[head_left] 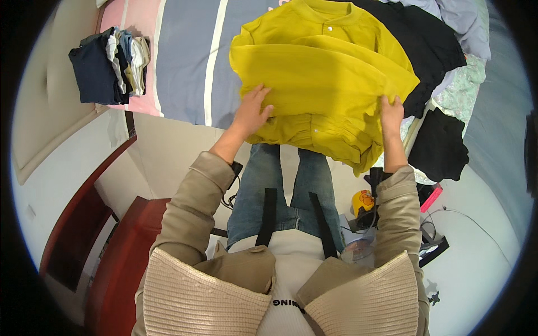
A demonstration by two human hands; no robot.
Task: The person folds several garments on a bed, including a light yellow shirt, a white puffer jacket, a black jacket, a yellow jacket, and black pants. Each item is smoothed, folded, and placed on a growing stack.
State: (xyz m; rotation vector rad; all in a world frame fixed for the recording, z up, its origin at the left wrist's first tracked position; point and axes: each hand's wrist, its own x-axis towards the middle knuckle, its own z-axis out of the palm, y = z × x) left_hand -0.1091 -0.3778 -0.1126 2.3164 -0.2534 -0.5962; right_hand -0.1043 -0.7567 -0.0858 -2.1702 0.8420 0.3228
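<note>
A mustard-yellow long-sleeved shirt [319, 84] with a collar and a snap button lies on the near side of the bed, its lower edge hanging over. One sleeve is laid across its front. My left hand [253, 112] rests at the shirt's left side, thumb and fingers apart on the cloth. At the right side, my right hand [392, 116] pinches the yellow cloth near the sleeve's fold. A black garment [428, 47] lies behind and to the right of the shirt, partly covered by it.
A row of folded clothes [109, 67] stands at the bed's left end. The striped bedspread [182, 61] runs beneath. A black folded cloth [440, 145] sits at the right edge. Below are a yellow container [363, 203], cables and a red wooden piece of furniture [129, 252].
</note>
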